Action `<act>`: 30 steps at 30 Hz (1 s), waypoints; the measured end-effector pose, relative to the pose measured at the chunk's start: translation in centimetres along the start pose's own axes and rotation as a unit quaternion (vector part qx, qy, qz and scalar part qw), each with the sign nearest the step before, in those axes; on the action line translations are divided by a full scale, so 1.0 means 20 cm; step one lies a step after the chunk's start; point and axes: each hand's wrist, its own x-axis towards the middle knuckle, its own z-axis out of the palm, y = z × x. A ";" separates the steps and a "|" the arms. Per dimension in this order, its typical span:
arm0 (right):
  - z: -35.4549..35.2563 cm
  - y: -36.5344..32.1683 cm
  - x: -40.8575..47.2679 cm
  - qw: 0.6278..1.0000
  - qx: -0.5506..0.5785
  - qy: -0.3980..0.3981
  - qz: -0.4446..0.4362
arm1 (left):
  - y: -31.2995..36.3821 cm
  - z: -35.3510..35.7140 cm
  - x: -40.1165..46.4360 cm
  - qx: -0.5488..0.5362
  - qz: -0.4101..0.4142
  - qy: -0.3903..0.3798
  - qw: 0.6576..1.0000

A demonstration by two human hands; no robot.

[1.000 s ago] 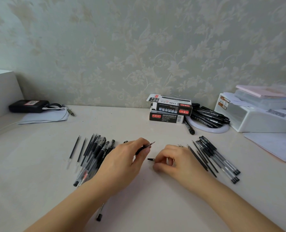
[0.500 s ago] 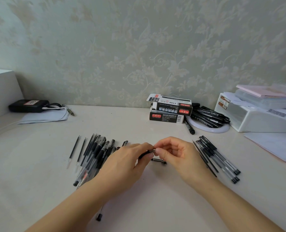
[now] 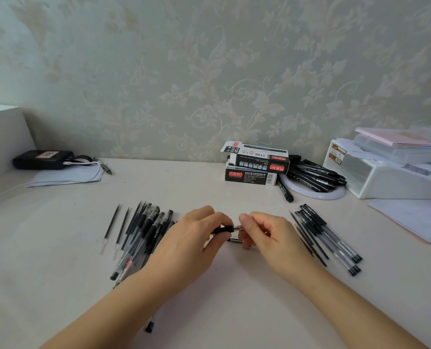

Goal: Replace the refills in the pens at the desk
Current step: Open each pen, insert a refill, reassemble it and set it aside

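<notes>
My left hand [image 3: 194, 238] grips a black pen [image 3: 224, 229] by its grip end, just above the middle of the desk. Facing it, my right hand [image 3: 267, 235] pinches the pen's metal tip [image 3: 239, 227] between thumb and forefinger. A small black pen part [image 3: 235, 241] lies on the desk right below the two hands. Left of my left hand lies a heap of pens [image 3: 146, 230], with two loose refills [image 3: 116, 226] beside it. A second group of pens and refills [image 3: 327, 240] lies right of my right hand. The rest of the held pen is hidden under my left hand.
Two stacked refill boxes [image 3: 256, 163] stand at the back, beside a white ring [image 3: 312, 193] heaped with black markers. A white storage box [image 3: 385, 172] and papers [image 3: 416, 220] sit at right. A black device [image 3: 42, 159] with a cable lies at the back left.
My right hand left the desk and rose to meet the left one. It now pinches the tip of the pen that my left hand holds; a small part stays on the desk.
</notes>
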 end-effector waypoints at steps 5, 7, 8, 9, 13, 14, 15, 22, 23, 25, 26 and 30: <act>-0.01 0.01 0.01 1.000 0.024 -0.015 -0.010 | -0.01 0.00 0.00 -0.006 -0.015 0.011 1.000; -0.01 0.01 0.01 0.999 0.025 -0.022 -0.020 | -0.01 0.00 0.00 -0.006 -0.009 0.008 1.000; -0.01 0.01 0.00 0.999 0.020 -0.022 -0.020 | 0.00 0.00 0.00 -0.006 -0.006 0.004 1.000; 0.00 0.01 0.00 1.000 0.012 -0.021 -0.018 | 0.00 0.01 0.00 -0.003 -0.003 0.001 1.000; -0.01 0.00 0.00 1.000 0.006 -0.017 -0.017 | 0.00 0.01 0.00 -0.002 -0.005 0.006 1.000; -0.01 0.00 0.00 1.000 0.012 -0.022 -0.018 | 0.00 0.00 0.00 -0.004 -0.010 0.011 1.000; -0.01 0.01 0.01 0.999 0.017 -0.027 -0.020 | -0.01 0.00 0.00 -0.008 -0.014 0.015 1.000; -0.01 0.00 0.00 0.999 0.009 -0.025 -0.024 | 0.00 0.00 0.00 -0.017 0.002 0.007 1.000; -0.02 0.00 0.00 0.999 0.012 -0.024 -0.025 | 0.00 0.00 0.00 -0.018 0.000 0.009 1.000; -0.02 0.00 0.00 0.999 0.022 -0.032 -0.029 | 0.00 0.00 0.00 -0.023 -0.004 0.013 1.000; -0.02 -0.01 0.00 0.998 0.020 -0.037 -0.035 | -0.01 0.00 0.00 -0.025 -0.003 0.012 1.000; -0.02 -0.01 -0.01 0.997 -0.005 -0.042 -0.064 | -0.01 -0.01 0.01 -0.027 0.005 0.015 0.999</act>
